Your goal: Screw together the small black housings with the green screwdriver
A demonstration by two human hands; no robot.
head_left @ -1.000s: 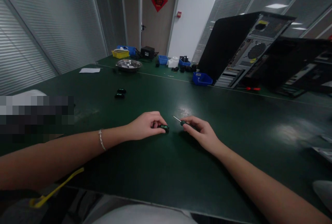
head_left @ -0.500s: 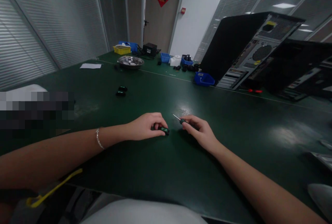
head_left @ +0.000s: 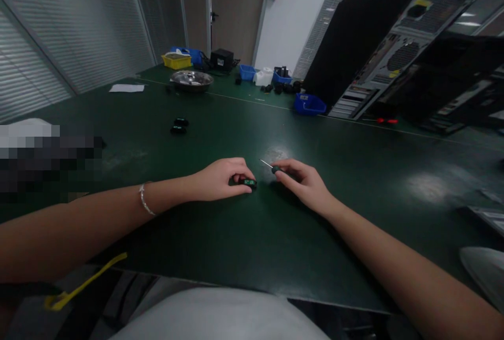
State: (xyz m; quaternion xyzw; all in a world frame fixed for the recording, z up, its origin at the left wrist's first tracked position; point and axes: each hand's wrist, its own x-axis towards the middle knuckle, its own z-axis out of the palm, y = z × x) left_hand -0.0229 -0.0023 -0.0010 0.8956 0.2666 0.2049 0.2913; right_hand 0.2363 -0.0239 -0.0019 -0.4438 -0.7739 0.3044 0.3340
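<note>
My left hand pinches a small black device with a green face, low over the dark green table. To its right, my right hand is closed around a dark-handled screwdriver. The thin metal shaft points up and left, apart from the device. Two similar small black devices, one just behind the other, lie farther back on the left.
At the back are a metal bowl, a yellow bin, a blue bin and a black power brick. A computer case stands back right. White paper lies back left.
The whole view has shifted, so the table and its objects appear higher in the picture. Both hands keep their holds, with the screwdriver still beside the device.
</note>
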